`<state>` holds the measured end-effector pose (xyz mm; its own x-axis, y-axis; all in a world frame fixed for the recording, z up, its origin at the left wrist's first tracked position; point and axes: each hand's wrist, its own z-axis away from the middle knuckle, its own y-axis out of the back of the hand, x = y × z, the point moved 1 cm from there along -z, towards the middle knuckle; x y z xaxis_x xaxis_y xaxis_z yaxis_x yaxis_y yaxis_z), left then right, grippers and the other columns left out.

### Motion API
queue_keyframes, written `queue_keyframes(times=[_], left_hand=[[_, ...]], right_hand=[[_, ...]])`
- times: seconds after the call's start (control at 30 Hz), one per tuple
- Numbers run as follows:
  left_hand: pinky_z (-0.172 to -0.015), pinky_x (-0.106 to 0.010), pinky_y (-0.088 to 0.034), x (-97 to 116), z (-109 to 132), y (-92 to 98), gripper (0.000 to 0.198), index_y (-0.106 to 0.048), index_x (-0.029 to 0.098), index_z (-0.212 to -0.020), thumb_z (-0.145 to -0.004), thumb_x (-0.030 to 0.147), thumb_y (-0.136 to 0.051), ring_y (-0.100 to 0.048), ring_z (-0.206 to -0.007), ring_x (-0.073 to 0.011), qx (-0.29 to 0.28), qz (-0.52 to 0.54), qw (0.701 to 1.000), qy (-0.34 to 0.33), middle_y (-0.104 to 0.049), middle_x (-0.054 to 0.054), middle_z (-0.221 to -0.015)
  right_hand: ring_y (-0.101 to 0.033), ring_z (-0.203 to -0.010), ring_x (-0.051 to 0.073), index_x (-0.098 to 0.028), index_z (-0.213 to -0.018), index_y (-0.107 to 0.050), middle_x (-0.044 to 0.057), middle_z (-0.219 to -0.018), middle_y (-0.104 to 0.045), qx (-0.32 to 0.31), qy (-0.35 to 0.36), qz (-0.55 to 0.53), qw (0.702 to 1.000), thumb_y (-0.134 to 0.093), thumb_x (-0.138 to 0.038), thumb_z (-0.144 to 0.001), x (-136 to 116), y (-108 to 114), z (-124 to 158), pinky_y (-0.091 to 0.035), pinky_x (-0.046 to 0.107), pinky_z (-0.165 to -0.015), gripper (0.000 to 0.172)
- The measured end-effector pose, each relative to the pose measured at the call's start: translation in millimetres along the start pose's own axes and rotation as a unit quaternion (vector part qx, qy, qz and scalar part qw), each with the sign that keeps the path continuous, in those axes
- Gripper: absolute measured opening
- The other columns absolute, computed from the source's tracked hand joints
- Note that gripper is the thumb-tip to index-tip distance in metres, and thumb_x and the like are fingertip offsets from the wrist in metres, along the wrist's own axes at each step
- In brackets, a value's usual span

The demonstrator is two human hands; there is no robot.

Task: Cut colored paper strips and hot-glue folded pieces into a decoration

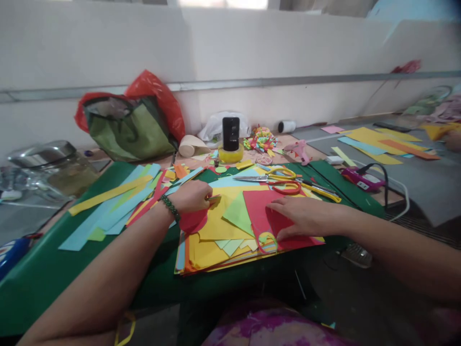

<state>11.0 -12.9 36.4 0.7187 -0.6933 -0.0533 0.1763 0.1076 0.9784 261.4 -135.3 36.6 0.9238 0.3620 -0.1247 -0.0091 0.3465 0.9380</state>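
Observation:
My left hand (191, 197), with a green bead bracelet at the wrist, is closed in a pinch. A small thin item (215, 199) pokes out from its fingers, too small to name. Below this hand lies a rounded red paper piece (193, 222). My right hand (300, 215) lies flat with fingers stretched on a red paper sheet (255, 210). Beside that sheet is a light green paper piece (238, 215), on top of a yellow sheet (212, 222) and a stack of coloured paper. A curled green and red paper strip (268, 241) sits at the stack's front.
Behind my right hand lie scissors (275, 178) and a yellow cutter knife (322, 191). Paper strips (111, 206) spread over the green mat (39, 274) at left. A phone (231, 133) stands by a tape roll (230, 154). A glass jar (54, 170) stands left; a glue gun (297, 152) lies behind.

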Motion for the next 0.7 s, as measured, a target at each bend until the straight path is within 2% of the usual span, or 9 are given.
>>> queue_keyframes(times=[0.1,0.23,0.33,0.43,0.57,0.7], left_hand=[[-0.054,-0.03,-0.027,-0.2,1.2,-1.5,0.022,-0.066,0.017,-0.075,-0.082,0.031,-0.049,-0.057,-0.067,-0.0214,0.002,0.0,1.0,0.007,-0.067,-0.01,-0.077],[-0.058,-0.029,-0.032,-1.8,2.0,-3.6,0.025,-0.066,0.018,-0.083,-0.079,0.042,-0.058,-0.06,-0.078,-0.0242,0.008,0.01,1.0,-0.007,-0.069,-0.011,-0.089],[-0.059,-0.029,-0.033,-3.3,1.6,-4.5,0.04,-0.065,0.019,-0.084,-0.076,0.057,-0.061,-0.06,-0.08,-0.0252,0.004,0.036,0.999,-0.002,-0.068,-0.01,-0.088],[-0.06,-0.029,-0.034,-3.8,0.6,-6.3,0.051,-0.067,0.018,-0.083,-0.081,0.066,-0.051,-0.061,-0.078,-0.0248,0.013,0.045,0.999,0.008,-0.068,-0.012,-0.087],[-0.059,-0.03,-0.034,-0.3,0.7,-11.4,0.058,-0.067,0.017,-0.078,-0.09,0.064,-0.034,-0.06,-0.071,-0.0229,0.027,0.035,0.999,0.019,-0.068,-0.013,-0.08],[-0.059,-0.032,-0.036,8.0,4.1,-13.2,0.06,-0.067,0.017,-0.08,-0.091,0.064,-0.032,-0.06,-0.072,-0.0241,0.041,0.027,0.998,0.036,-0.067,-0.014,-0.081]], right_hand=[[-0.066,-0.096,0.029,-0.016,-0.116,-0.067,0.015,-0.11,-0.068,-0.003,0.026,0.008,1.0,-0.059,-0.057,-0.082,-2.6,13.4,-4.9,-0.047,0.033,-0.073,0.054],[-0.066,-0.081,0.022,-0.02,-0.101,-0.073,0.009,-0.093,-0.073,0.004,0.034,0.016,0.999,-0.053,-0.046,-0.088,7.4,41.8,-25.1,-0.042,0.028,-0.062,0.035],[-0.065,-0.077,0.019,-0.021,-0.092,-0.075,0.006,-0.089,-0.074,0.072,0.015,0.039,0.997,-0.05,-0.033,-0.089,26.4,64.6,-55.7,-0.04,0.026,-0.061,0.028],[-0.066,-0.086,0.02,-0.02,-0.099,-0.074,0.006,-0.101,-0.074,0.14,-0.01,0.055,0.989,-0.047,-0.023,-0.087,44.9,76.8,-95.1,-0.044,0.026,-0.069,0.03],[-0.064,-0.103,0.024,-0.016,-0.117,-0.069,0.011,-0.117,-0.07,0.152,-0.038,0.078,0.985,-0.052,-0.017,-0.083,57.1,68.3,-141.9,-0.045,0.028,-0.081,0.039],[-0.063,-0.103,0.026,-0.015,-0.108,-0.072,0.014,-0.113,-0.071,0.169,-0.042,0.095,0.98,-0.052,-0.017,-0.084,57.7,45.7,-166.7,-0.045,0.029,-0.08,0.031]])
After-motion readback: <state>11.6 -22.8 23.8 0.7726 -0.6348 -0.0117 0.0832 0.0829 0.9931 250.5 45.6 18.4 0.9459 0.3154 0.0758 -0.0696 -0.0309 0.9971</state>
